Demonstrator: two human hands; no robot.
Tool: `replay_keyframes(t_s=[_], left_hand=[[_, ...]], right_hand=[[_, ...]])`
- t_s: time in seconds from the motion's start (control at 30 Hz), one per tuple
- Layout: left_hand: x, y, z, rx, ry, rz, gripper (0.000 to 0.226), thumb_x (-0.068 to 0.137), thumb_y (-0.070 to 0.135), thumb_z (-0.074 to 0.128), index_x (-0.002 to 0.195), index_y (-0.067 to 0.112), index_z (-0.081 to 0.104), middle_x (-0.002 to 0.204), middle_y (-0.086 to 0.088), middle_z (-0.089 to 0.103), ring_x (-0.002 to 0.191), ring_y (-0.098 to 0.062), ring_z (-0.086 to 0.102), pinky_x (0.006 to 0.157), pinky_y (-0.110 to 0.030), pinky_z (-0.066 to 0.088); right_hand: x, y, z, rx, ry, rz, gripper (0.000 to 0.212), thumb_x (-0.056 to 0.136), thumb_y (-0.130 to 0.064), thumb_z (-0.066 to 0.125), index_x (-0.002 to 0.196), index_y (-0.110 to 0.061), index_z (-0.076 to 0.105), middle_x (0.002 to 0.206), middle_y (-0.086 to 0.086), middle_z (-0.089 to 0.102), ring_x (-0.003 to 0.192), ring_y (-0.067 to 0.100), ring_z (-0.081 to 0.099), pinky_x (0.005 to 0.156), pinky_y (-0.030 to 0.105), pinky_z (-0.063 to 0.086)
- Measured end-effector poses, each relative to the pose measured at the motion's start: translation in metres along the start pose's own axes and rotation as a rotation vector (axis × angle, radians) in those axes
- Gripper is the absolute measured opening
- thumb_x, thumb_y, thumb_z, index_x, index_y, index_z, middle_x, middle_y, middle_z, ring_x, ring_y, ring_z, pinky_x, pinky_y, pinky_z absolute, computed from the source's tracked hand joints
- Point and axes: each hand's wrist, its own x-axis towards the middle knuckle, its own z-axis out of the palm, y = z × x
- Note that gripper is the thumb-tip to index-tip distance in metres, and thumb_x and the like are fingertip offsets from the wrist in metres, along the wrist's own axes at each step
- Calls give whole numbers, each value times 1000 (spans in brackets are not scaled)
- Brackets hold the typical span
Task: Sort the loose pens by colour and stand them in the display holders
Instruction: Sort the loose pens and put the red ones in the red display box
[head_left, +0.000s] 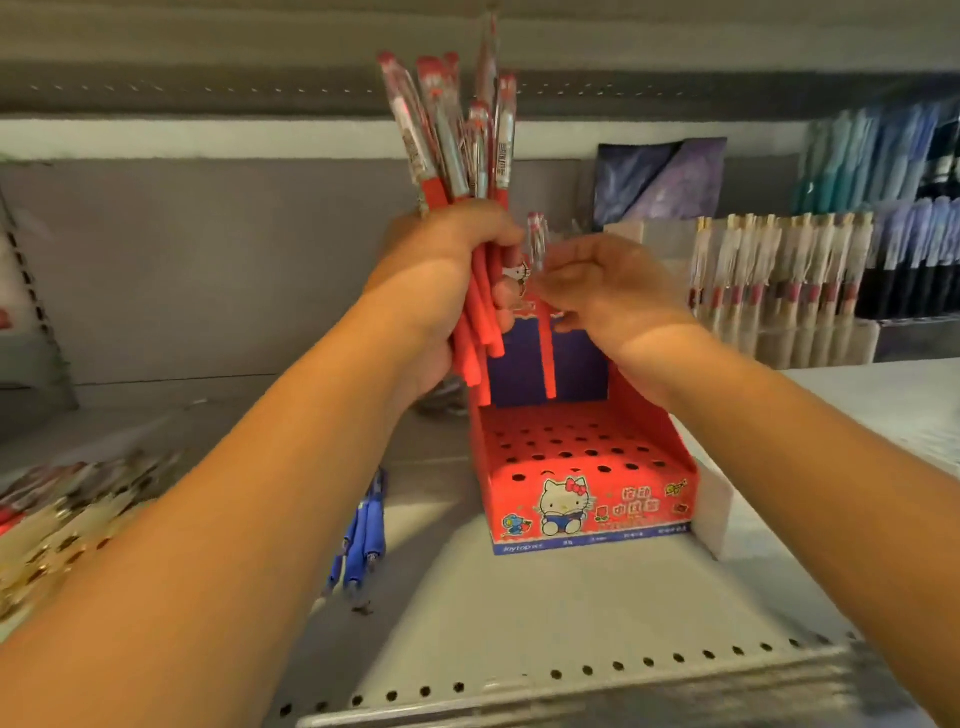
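Note:
My left hand (447, 275) is closed around a bunch of several red pens (457, 140), held upright above the shelf. Just to its right, my right hand (608, 291) pinches a single red pen (544, 332), which hangs upright over the back of the holder. The red cardboard display holder (587, 499) with a cartoon cat on its front stands below both hands; its stepped top is full of round holes and no pens stand in them. A few blue pens (366, 535) lie loose on the shelf left of the holder.
A heap of mixed pens (62, 519) lies at the left edge. Filled clear pen displays (779, 275) and racks of blue pens (878, 156) stand at the right back. A clear divider (719, 519) sits right of the holder. The shelf front edge (519, 680) is perforated.

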Motion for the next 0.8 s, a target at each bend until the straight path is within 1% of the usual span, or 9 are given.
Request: replay_keyframes(t_s=[0.1, 0.17, 0.27, 0.33, 0.4, 0.5, 0.6, 0.7, 0.8], left_hand=[[8, -19, -9, 160, 121, 15, 19, 78, 5, 61, 61, 6, 54, 47, -5, 48, 38, -17, 42, 42, -22, 38], [11, -34, -19, 300, 207, -1, 19, 79, 2, 61, 61, 5, 56, 46, -7, 49, 37, -20, 44, 43, -25, 39], [15, -50, -29, 379, 270, -35, 18, 80, 2, 61, 62, 5, 58, 47, -8, 51, 39, -21, 46, 46, -27, 42], [17, -56, -31, 401, 282, -42, 17, 80, 2, 62, 64, 5, 58, 46, -7, 52, 38, -20, 47, 45, -26, 42], [17, -61, -30, 434, 298, -50, 16, 79, 2, 63, 65, 6, 57, 43, -5, 52, 36, -19, 49, 41, -24, 43], [18, -74, -30, 519, 308, -89, 16, 81, 4, 66, 70, 11, 57, 39, -1, 52, 32, -14, 49, 37, -20, 43], [19, -87, -32, 626, 328, -138, 15, 78, 4, 69, 67, 9, 59, 40, -2, 54, 33, -17, 50, 41, -25, 45], [19, -91, -36, 674, 344, -178, 13, 75, 1, 67, 65, 6, 62, 41, -3, 56, 34, -18, 51, 41, -25, 47], [18, -92, -39, 705, 357, -193, 13, 73, -2, 67, 65, 6, 62, 40, -4, 56, 33, -18, 51, 41, -25, 48]], right_hand=[[7, 23, -3, -57, -69, -8, 22, 86, 6, 67, 91, -13, 57, 72, 3, 63, 47, 6, 61, 44, 22, 52], [6, 36, -4, -139, -129, -17, 22, 87, 3, 66, 99, -15, 58, 81, 7, 64, 54, 12, 68, 47, 24, 55], [4, 44, -2, -262, -222, -102, 23, 86, -1, 66, 86, -22, 57, 81, 5, 63, 66, 25, 72, 53, 35, 60], [3, 45, -3, -297, -243, -149, 22, 85, -3, 65, 83, -22, 54, 78, 3, 63, 66, 27, 72, 59, 44, 61], [3, 46, -7, -293, -248, -153, 23, 86, -2, 64, 82, -22, 53, 79, 4, 62, 69, 27, 72, 61, 48, 61], [5, 45, -18, -289, -230, -110, 21, 86, 1, 62, 85, -19, 54, 87, 9, 61, 70, 24, 73, 60, 46, 62], [7, 44, -26, -220, -192, -45, 16, 86, 2, 61, 94, -10, 55, 99, 18, 59, 68, 24, 73, 58, 43, 62], [5, 44, -27, -223, -190, -26, 17, 86, 0, 62, 96, -10, 55, 100, 16, 58, 70, 25, 74, 58, 43, 61], [3, 45, -29, -216, -186, -14, 17, 86, 0, 63, 91, -13, 55, 99, 17, 58, 72, 27, 73, 59, 44, 61]])
